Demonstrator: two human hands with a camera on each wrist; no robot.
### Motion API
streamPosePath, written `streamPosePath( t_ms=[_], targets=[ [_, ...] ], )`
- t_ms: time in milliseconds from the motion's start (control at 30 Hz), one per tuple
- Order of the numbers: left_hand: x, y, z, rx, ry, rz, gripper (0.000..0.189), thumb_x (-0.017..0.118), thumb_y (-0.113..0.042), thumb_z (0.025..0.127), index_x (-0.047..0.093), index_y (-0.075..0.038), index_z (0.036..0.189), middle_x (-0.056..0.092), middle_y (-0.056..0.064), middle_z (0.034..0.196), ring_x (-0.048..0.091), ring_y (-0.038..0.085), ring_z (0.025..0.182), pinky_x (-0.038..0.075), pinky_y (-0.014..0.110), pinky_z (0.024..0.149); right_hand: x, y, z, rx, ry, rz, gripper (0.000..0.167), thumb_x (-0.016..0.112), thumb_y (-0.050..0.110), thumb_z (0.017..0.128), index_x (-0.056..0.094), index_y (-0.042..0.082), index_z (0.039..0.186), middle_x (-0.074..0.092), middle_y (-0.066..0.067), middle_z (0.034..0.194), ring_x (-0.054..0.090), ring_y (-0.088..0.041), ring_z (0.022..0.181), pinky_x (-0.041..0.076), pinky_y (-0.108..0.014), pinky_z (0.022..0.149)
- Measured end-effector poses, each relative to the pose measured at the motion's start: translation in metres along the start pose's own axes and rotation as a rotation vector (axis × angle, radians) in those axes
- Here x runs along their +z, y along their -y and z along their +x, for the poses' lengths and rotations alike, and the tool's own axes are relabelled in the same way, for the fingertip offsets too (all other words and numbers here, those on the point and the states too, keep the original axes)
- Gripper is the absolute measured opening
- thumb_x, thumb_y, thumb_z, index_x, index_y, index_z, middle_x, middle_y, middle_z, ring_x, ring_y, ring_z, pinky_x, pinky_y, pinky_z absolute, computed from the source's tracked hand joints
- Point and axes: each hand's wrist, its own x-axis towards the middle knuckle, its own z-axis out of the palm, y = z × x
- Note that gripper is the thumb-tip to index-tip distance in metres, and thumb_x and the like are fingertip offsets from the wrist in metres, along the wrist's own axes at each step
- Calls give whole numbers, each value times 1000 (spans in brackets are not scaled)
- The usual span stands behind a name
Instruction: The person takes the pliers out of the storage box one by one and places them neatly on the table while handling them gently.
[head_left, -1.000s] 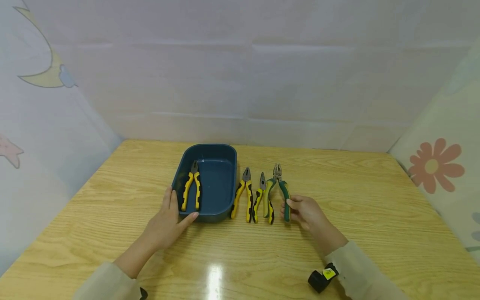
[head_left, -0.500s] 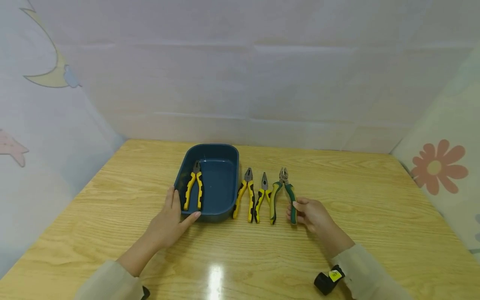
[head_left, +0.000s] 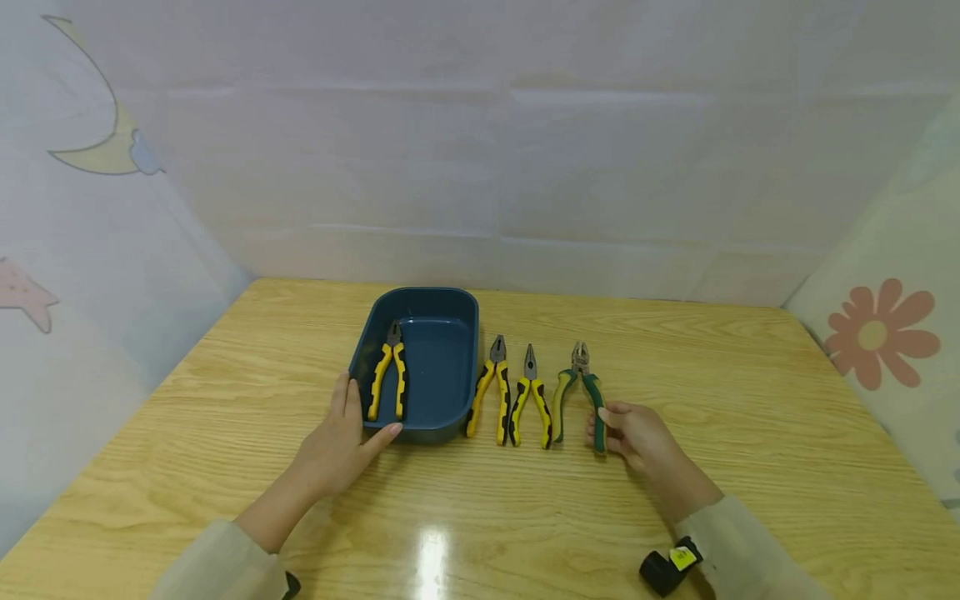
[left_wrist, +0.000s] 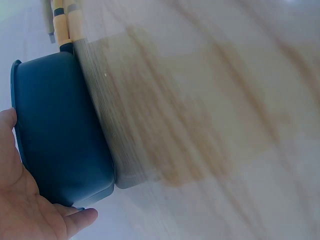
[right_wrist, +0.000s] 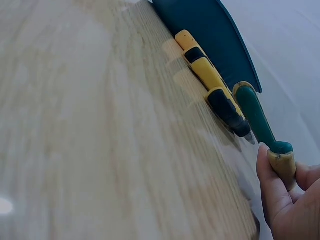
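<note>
My left hand (head_left: 330, 450) rests at the near left corner of a dark blue bin (head_left: 438, 367), fingers along its left side and thumb at the near rim. Inside that bin lies a pair of yellow-and-black pliers (head_left: 401, 375). My right hand (head_left: 637, 437) pinches the right handle of the green pliers (head_left: 595, 392) between thumb and fingers; their handles are spread. Between bin and green pliers lie yellow-and-black pliers (head_left: 481, 390) and smaller needle-nose pliers (head_left: 519, 400). In the right wrist view, the pinched handle (right_wrist: 282, 167) is seen from its end.
Everything stands on a light wood-grain table (head_left: 487, 517). A pale wall sheet (head_left: 480, 167) rises behind its far edge. A black strap with a yellow label (head_left: 681, 558) is by the right sleeve.
My right hand has moved the green pliers to the right, away from the needle-nose pliers they overlapped. My left hand has stayed at the bin.
</note>
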Motion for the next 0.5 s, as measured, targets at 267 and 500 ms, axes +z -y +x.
streamPosePath(
  t_ms=[267,500],
  targets=[
    [1,0,0,1,-7,1,97,28,-66,80,1,11,133,-10,24,139,38,44,110,44,46,72,-4,-1,-2,4,-8,-21,42,35,1,92,19,-22,123,51,-14,89,56,-17,74,47,-33,73],
    [1,0,1,-1,-13,4,97,28,-66,80,2,12,133,-9,24,139,38,44,110,44,46,72,-2,-2,-2,7,-29,-37,43,35,0,92,19,-22,124,55,-11,83,58,-17,71,48,-33,69]
  ],
)
